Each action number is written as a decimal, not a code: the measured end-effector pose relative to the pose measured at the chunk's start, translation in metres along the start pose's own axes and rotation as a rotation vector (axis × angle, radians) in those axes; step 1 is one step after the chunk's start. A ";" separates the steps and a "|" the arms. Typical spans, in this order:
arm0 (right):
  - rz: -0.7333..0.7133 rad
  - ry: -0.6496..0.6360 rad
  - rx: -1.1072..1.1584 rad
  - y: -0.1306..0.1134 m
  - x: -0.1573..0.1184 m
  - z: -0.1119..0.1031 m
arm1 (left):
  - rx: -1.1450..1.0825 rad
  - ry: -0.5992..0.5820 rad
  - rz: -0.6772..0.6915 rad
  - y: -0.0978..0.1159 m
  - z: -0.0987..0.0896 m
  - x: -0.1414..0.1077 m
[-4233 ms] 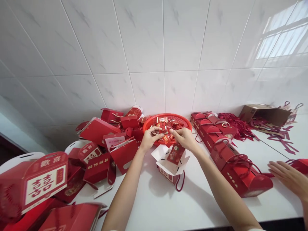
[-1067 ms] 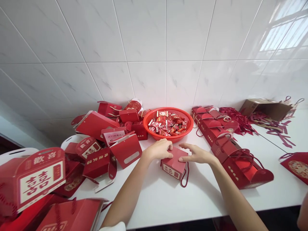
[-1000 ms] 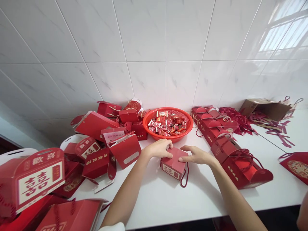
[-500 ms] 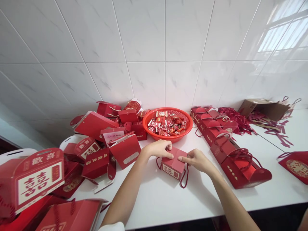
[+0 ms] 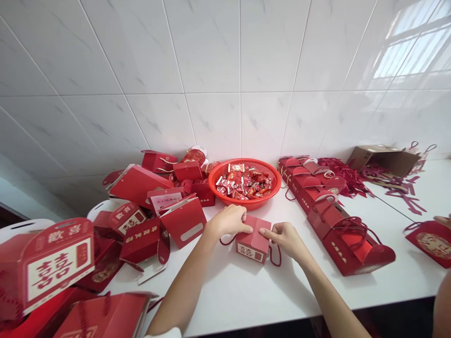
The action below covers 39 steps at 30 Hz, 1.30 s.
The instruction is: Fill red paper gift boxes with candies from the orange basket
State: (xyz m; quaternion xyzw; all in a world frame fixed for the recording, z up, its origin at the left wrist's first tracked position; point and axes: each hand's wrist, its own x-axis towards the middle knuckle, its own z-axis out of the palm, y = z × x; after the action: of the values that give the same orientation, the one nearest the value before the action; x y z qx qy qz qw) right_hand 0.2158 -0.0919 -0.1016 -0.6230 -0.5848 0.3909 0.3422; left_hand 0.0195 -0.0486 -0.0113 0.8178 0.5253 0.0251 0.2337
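Observation:
A small red gift box (image 5: 254, 234) with a white double-happiness label on its front sits on the white table, its top flaps folded down. My left hand (image 5: 232, 220) grips its left side, thumb pressing on the top. From the right, my right hand (image 5: 284, 236) holds the box the same way, fingers curled and thumb on the top panel. Dark red cord loops stick out on both sides. Just behind the box stands a red plastic basket (image 5: 213, 184) full of wrapped candies (image 5: 243, 180).
Red boxes (image 5: 141, 239) are piled at the left. A row of boxes with cord handles (image 5: 338, 230) runs along the right. Beyond are ribbons (image 5: 343, 176), a cardboard box (image 5: 384, 157) and a red pouch (image 5: 431, 240) with another person's hand (image 5: 443, 220) beside it.
The small box has turned slightly and its front faces me more squarely. Its cords have shifted outward. Another person's hand has appeared by the pouch at the far right.

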 end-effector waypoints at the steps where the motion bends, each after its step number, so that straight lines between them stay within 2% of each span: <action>1: -0.002 0.024 0.044 -0.002 0.000 0.001 | -0.033 0.014 0.022 0.002 0.000 -0.002; 5: -0.006 0.040 0.233 -0.011 -0.002 0.001 | -0.261 -0.038 0.123 0.011 -0.001 -0.007; 10: -0.082 -0.006 0.375 -0.032 -0.007 -0.016 | -0.253 -0.112 0.217 0.015 -0.001 -0.007; 14: -0.173 -0.029 0.400 -0.053 -0.016 -0.032 | -0.316 -0.096 0.250 0.014 -0.001 -0.007; 19: -0.247 -0.041 0.312 -0.070 -0.022 -0.040 | -0.682 -0.014 0.277 0.011 -0.008 -0.014; 23: -0.338 0.056 0.205 -0.076 -0.021 -0.038 | -0.927 -0.009 0.333 0.016 -0.012 -0.023; 28: -0.401 0.189 0.101 -0.077 -0.016 -0.029 | -0.993 -0.053 0.511 0.033 -0.005 -0.031; 32: -0.436 0.283 0.161 -0.074 -0.011 -0.029 | -1.107 -0.085 0.537 0.046 0.004 -0.030; 35: -0.458 0.367 0.198 -0.078 -0.008 -0.045 | -1.175 -0.018 0.550 0.049 0.004 -0.031; 39: -0.518 0.622 0.253 -0.098 -0.004 -0.098 | -1.226 0.116 0.582 0.046 -0.007 -0.037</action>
State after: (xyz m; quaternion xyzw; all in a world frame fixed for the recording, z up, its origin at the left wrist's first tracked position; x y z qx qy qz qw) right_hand 0.2576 -0.0853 0.0301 -0.4967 -0.5382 0.1541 0.6632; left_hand 0.0399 -0.0936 0.0212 0.6431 0.1862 0.4237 0.6101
